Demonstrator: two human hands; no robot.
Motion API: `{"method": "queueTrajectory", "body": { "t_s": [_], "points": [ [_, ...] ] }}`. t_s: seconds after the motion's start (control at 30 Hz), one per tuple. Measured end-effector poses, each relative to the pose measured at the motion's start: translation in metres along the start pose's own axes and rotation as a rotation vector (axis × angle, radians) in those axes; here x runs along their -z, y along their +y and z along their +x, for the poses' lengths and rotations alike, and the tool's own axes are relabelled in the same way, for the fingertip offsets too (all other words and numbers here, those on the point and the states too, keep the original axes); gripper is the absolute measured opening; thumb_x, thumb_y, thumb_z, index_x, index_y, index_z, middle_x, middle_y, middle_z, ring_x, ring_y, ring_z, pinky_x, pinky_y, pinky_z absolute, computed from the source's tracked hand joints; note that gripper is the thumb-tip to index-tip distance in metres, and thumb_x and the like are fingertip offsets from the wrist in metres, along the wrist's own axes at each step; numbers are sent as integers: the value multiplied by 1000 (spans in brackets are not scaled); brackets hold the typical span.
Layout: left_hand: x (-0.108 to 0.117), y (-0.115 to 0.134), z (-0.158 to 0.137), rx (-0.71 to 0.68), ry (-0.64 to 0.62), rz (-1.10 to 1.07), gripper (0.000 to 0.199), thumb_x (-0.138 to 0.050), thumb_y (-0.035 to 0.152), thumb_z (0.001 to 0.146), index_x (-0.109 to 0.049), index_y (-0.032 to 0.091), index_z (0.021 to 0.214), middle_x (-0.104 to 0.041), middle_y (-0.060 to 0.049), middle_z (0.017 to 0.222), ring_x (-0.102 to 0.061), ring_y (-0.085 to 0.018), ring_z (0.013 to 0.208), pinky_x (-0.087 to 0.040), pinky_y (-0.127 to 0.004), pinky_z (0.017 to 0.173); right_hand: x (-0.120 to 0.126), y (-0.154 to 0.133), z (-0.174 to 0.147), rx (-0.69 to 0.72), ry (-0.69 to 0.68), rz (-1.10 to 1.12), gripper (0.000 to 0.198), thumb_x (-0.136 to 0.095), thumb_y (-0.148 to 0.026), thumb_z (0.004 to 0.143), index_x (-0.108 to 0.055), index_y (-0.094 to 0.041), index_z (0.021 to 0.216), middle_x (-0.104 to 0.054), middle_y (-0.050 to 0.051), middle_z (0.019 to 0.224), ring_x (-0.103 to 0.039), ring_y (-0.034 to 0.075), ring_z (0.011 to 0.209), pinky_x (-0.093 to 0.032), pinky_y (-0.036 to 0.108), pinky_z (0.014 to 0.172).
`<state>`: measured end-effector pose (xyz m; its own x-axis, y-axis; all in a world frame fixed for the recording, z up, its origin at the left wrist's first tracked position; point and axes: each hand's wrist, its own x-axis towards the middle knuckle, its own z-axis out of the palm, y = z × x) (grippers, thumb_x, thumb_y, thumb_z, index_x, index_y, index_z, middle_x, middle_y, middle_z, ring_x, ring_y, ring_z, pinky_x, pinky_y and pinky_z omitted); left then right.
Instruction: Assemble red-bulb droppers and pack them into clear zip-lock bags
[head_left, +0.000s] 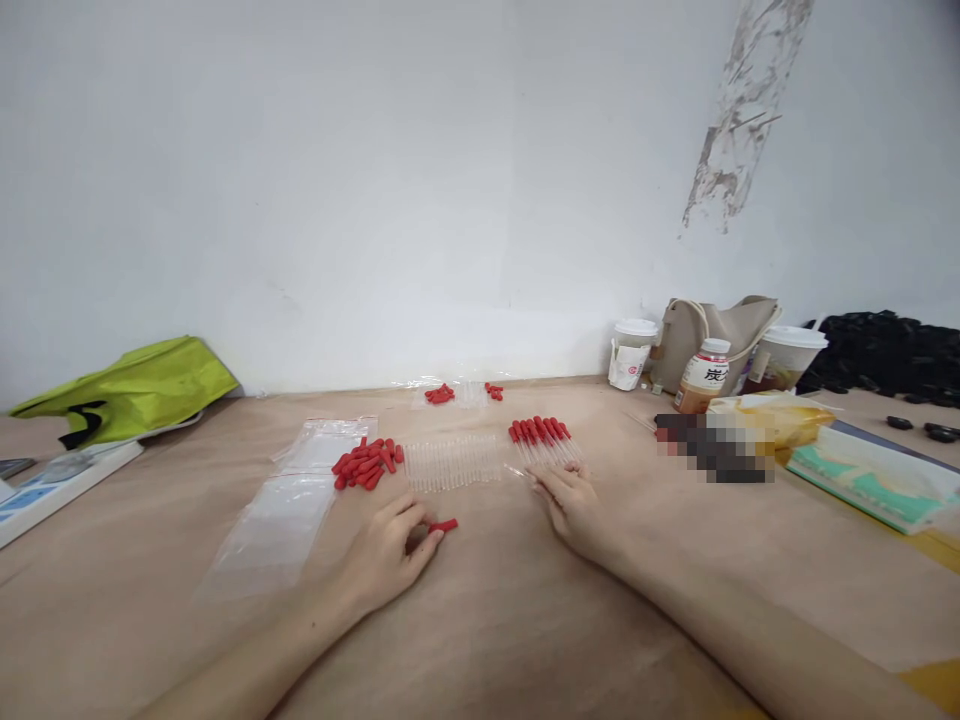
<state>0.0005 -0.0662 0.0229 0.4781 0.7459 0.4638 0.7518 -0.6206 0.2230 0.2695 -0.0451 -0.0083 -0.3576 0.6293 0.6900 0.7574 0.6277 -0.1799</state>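
My left hand (397, 550) is closed, pinching a red rubber dropper bulb (445, 525) between thumb and fingers just above the table. My right hand (571, 508) is closed on a thin clear dropper tube (514, 471), whose end points left out of the fingertips. Between and beyond the hands lies a row of bare clear tubes (452, 464). A heap of loose red bulbs (367, 465) rests left of that row, partly on clear plastic bags (277, 510). Behind my right hand, several droppers with red bulbs fitted (538, 432) lie side by side.
More red bulbs (439, 394) lie on clear plastic by the wall. A yellow-green bag (142, 385) and a white power strip (67, 485) are at left. At right stand a lidded cup (631, 355), a bottle (703, 378), a beige bag (727, 325) and a tissue pack (874, 475).
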Motion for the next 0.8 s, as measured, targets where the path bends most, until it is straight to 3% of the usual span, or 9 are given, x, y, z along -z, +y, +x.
{"method": "queueTrajectory", "body": {
  "t_s": [0.1,0.23,0.43,0.8],
  "points": [
    [-8,0,-3,55,-9,-98,16,-45,26,81,-58,18,76,-55,-1,69,-52,-13,58,-39,-24,52,0,-3,-5,33,-15,19,28,-32,-11,86,-54,-18,102,-63,6,86,-54,14,75,-27,32,80],
    [-11,0,-2,19,-27,-126,19,-48,25,81,-62,20,93,-57,-3,85,-56,-16,73,-43,-26,65,1,-14,-5,17,-53,50,24,-35,-13,86,-58,-17,94,-61,6,83,-52,15,77,-27,32,79],
    [-15,3,2,20,-36,-187,19,-47,27,84,-65,22,83,-56,-3,88,-54,-17,80,-43,-28,71,1,-32,-4,22,-96,128,20,-38,-17,86,-58,-17,87,-60,4,78,-53,13,73,-29,32,76],
    [-14,21,0,88,-23,-327,16,-44,31,86,-57,21,87,-62,-1,85,-54,-18,83,-40,-32,77,5,-48,-1,16,-119,270,17,-39,-19,86,-55,-18,87,-62,2,78,-54,11,69,-29,31,75]
  ]
}}
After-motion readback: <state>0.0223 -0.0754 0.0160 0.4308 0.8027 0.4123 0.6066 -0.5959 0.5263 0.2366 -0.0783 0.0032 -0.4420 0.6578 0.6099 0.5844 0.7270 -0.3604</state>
